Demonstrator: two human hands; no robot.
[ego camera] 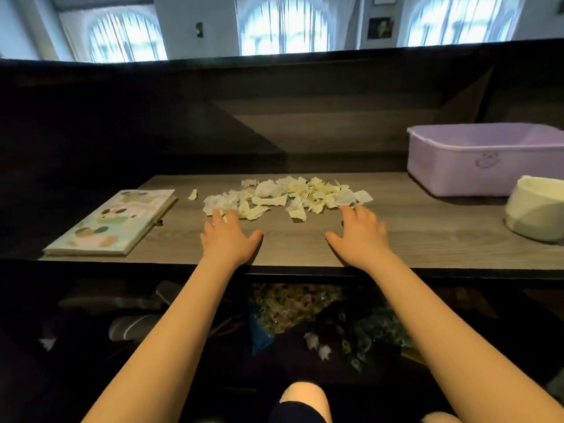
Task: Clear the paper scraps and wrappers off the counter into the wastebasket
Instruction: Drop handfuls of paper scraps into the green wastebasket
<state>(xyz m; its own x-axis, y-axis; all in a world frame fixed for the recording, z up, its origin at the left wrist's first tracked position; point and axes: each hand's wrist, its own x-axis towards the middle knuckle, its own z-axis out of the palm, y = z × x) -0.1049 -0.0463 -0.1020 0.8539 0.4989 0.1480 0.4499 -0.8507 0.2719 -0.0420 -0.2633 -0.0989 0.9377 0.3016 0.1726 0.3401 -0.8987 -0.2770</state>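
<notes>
A loose heap of pale torn paper scraps point(287, 195) lies in the middle of the grey wood-grain counter point(293, 242). One small scrap point(192, 194) sits apart to the left. My left hand point(228, 238) lies flat on the counter, fingers spread, its fingertips touching the left edge of the heap. Palm down with straight fingers, my right hand point(361, 232) reaches the heap's right edge. Neither hand holds anything. No wastebasket can be told for certain in this view.
A patterned notebook point(114, 222) lies at the counter's left end. A lilac plastic tub point(485, 160) stands at the back right, with a cream round container point(535, 209) in front of it. Below the counter edge sit dim bags and clutter point(308, 312).
</notes>
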